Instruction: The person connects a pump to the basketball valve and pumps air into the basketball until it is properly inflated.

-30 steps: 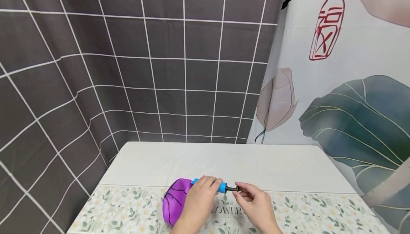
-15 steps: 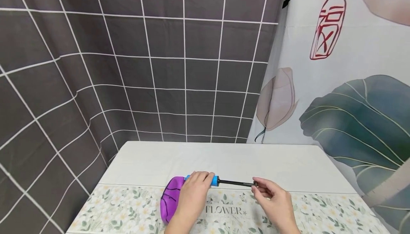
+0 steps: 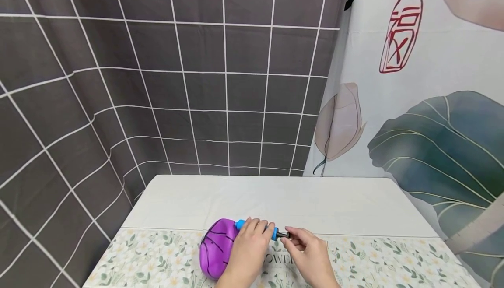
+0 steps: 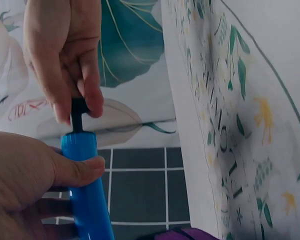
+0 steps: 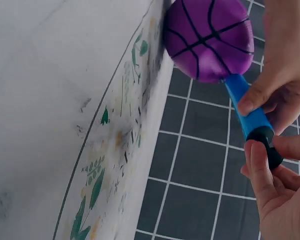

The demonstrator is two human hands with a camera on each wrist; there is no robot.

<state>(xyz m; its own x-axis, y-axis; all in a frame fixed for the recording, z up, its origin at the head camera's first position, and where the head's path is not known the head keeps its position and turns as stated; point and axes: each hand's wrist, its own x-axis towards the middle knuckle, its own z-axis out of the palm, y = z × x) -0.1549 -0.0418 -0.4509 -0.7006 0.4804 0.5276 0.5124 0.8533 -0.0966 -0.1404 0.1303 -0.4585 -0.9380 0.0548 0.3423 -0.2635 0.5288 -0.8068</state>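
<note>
A purple ball point(image 3: 214, 249) with black lines, shaped like a small basketball, lies on the table to the left of my left hand point(image 3: 249, 246). That hand grips the blue barrel of a hand pump point(image 4: 92, 205), thumb laid across it in the left wrist view. The pump's far end meets the ball, as the right wrist view shows. At the other end, my right hand point(image 3: 309, 249) pinches the black handle point(image 5: 273, 156) between thumb and fingers. Only a short length of the black rod point(image 4: 77, 121) sticks out of the barrel.
Under the hands is a table with a floral-printed cloth point(image 3: 157, 253) and a plain white back strip point(image 3: 271, 196). A dark grid-patterned curtain point(image 3: 204, 91) hangs behind and to the left. A white leaf-printed cloth point(image 3: 393, 104) hangs at the right.
The right hand drew the pump rod far out to the right, then pushed it back left into the barrel. The left hand and ball shifted slightly left, then back right.
</note>
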